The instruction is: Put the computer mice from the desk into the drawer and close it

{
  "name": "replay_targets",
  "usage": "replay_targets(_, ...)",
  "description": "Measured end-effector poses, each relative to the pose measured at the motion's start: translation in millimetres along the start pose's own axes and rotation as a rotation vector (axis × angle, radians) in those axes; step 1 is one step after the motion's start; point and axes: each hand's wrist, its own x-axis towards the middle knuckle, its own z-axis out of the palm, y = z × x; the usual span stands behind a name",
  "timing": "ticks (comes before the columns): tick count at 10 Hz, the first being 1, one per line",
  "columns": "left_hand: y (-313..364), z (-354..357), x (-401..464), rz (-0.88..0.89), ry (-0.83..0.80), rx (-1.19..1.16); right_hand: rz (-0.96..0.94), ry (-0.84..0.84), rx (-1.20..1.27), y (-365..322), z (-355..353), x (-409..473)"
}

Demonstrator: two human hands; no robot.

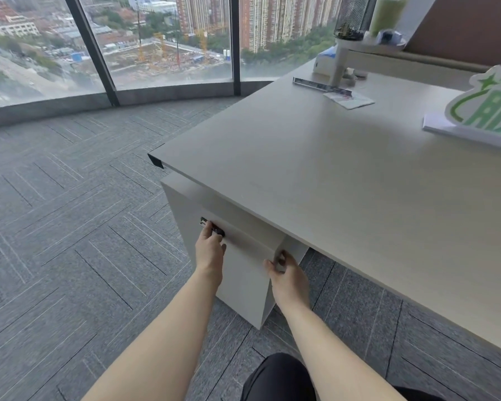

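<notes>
A white drawer unit point(182, 204) stands under the left corner of the pale desk point(330, 183). Its top drawer front point(249, 273) appears to stand slightly out from the unit. My left hand point(210, 250) rests at the front's upper left corner, fingers curled by a small black object point(219, 231) and a metal lock point(203, 222); what the black object is I cannot tell. My right hand point(287, 273) grips the front's upper right corner. No computer mouse shows on the desk, and the drawer's inside is hidden.
At the desk's far end are a metal ruler point(321, 85), a paper card point(349, 99), a white stand point(340, 65) with a mesh pen pot point(353, 18) and a green bottle point(388, 13). A green-and-white sign point(486, 111) stands at right. Grey carpet point(70, 227) runs to the windows.
</notes>
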Motion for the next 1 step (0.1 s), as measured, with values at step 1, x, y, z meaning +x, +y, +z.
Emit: replay_targets(1,-2.0,-5.4,-7.5,0.034,-0.033,0.069,0.014,-0.026,-0.049,1.1,-6.0,-6.9)
